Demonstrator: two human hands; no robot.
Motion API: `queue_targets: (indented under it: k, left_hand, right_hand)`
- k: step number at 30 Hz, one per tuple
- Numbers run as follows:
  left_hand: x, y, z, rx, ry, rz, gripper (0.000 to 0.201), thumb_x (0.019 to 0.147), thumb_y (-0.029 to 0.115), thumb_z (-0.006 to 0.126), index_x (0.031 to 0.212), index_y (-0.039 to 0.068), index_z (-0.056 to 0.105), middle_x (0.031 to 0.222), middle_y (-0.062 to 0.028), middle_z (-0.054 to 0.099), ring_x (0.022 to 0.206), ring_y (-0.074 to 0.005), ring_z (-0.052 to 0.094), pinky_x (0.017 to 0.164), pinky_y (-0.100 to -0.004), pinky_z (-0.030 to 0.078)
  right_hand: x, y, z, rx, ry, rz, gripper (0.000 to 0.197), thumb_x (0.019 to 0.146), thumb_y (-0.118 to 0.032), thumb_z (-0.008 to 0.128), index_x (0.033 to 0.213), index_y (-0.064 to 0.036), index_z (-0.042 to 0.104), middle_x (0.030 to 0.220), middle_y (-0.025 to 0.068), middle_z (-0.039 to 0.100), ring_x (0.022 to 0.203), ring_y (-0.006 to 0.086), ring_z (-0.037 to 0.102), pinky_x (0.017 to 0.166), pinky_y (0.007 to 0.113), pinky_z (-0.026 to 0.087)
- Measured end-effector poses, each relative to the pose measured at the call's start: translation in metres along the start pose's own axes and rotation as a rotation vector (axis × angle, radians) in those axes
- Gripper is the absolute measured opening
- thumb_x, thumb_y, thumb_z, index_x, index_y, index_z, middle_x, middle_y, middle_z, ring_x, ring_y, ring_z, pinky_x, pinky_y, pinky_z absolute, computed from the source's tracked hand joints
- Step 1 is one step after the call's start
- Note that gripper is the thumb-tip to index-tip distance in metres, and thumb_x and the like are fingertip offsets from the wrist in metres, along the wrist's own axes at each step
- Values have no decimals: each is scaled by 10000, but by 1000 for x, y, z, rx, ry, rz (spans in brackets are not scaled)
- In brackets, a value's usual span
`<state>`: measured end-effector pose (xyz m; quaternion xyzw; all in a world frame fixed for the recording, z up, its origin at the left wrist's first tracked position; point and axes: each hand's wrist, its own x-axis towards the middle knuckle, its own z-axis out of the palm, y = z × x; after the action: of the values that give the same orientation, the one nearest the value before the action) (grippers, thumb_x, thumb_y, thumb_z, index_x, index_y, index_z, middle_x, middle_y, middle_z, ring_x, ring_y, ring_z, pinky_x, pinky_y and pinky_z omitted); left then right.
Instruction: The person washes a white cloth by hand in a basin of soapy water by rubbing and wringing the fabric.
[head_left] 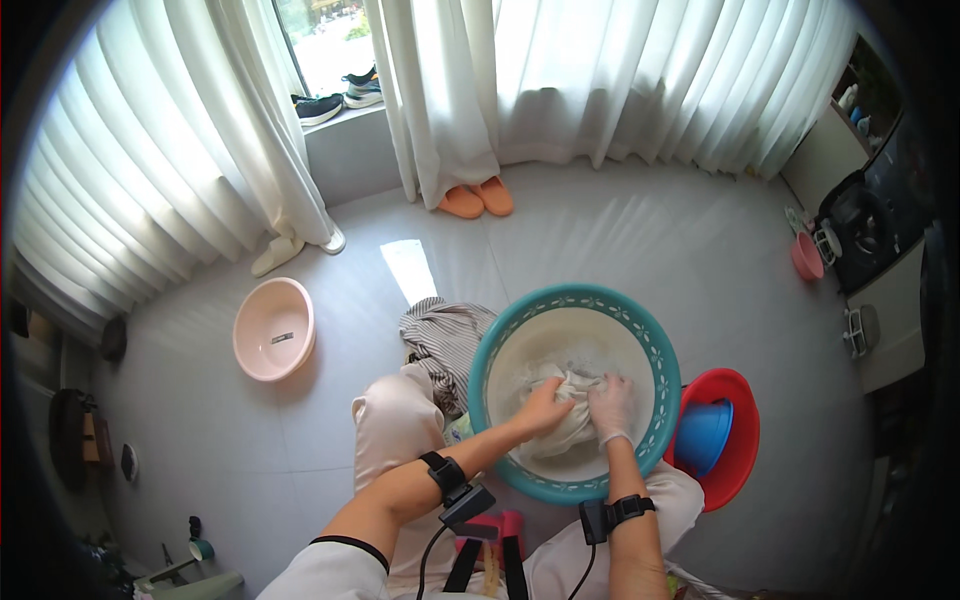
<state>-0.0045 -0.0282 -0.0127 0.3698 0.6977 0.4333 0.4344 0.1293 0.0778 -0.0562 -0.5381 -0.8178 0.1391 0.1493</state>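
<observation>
A large teal-rimmed basin [487, 345] stands on the floor in front of me, holding cloudy water with suds. In it lies a wet white cloth [568, 432], bunched up; its exact kind cannot be made out. My left hand [545, 408] pinches the cloth from the left side, thumb and fingers closed on its folds. Close beside it, my right hand [612, 405] grips the same cloth from the right and looks covered by a thin see-through glove. Some fingertips are hidden in the folds.
Right of the basin, a red basin [742, 440] holds a blue bowl [703, 438]. Striped clothing [450, 335] lies against the teal basin's left. Farther left stands a pink basin [258, 335]. Orange slippers [475, 198] rest under the white curtains [590, 90].
</observation>
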Motion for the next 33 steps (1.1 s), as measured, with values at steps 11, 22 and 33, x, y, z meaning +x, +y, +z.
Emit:
queue_targets:
  k: [11,22,33]
  left_hand:
    - [19,-5,-12,-835,21,-512,480,932,467,447,1258,121,511,1161,-139,584,1095,-284,543,953,-410,412]
    - [2,-7,17,-831,-48,-449,341,933,294,443,1076,10,565,1032,-122,617,915,-258,605,801,-382,481]
    - [26,-35,1,-259,116,-223,572,894,361,534,1390,127,372,1391,-159,424,1201,-267,472,944,-350,415]
  right_hand:
    - [-46,-82,-36,944,-297,56,172,810,-153,652,918,-22,621,819,76,591,730,176,568,660,311,468]
    - [-8,-66,-51,242,89,-162,126,778,-205,630,783,-79,633,827,148,587,681,378,574,623,443,475]
    - [-15,-1,30,114,38,-197,404,771,-202,670,1123,-24,580,918,190,641,912,340,599,812,415,474]
